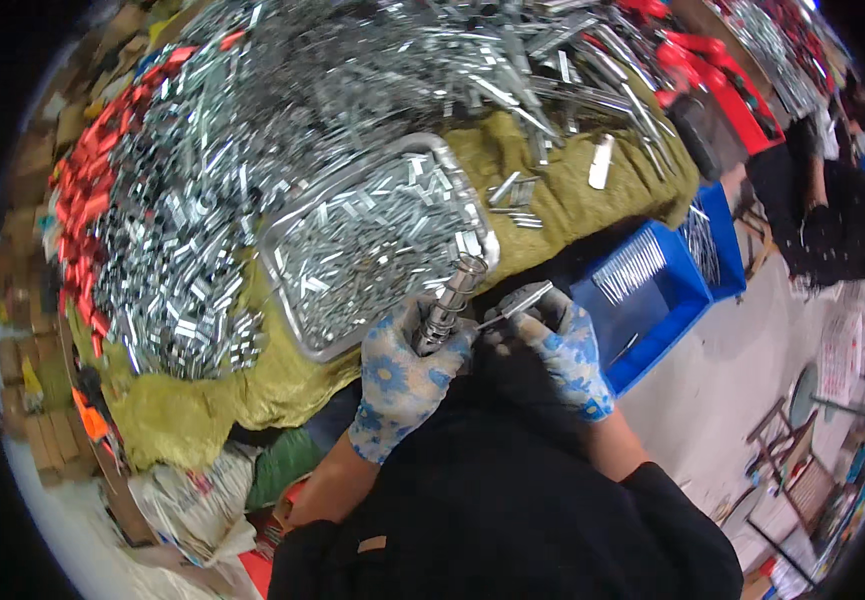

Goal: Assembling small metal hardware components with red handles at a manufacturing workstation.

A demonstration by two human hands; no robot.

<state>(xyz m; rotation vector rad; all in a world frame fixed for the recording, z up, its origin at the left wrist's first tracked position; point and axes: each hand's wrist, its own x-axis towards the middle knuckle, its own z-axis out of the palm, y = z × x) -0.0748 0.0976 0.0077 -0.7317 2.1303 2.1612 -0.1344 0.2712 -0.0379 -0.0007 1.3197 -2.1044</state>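
Observation:
My left hand point(400, 368), in a white glove with blue flowers and dark finger parts, is closed round a shiny metal cylinder with spring-like rings point(460, 284) at its upper end. The cylinder tilts up and away from me. To its right, my right hand point(570, 356), gloved alike, pinches a thin metal strip point(522, 301). The strip's left end comes close to the left fingers; whether it touches the cylinder I cannot tell. Just beyond my left hand lies a metal tray point(287, 310) full of small shiny metal pieces.
Olive sacking point(512, 250) covers the worktop under large heaps of metal parts point(352, 70). Red pieces point(87, 200) edge the heap at left. Blue bins point(687, 315) with metal rods stand at right. Further right are a person in dark clothes point(837, 215) and a stool point(802, 385).

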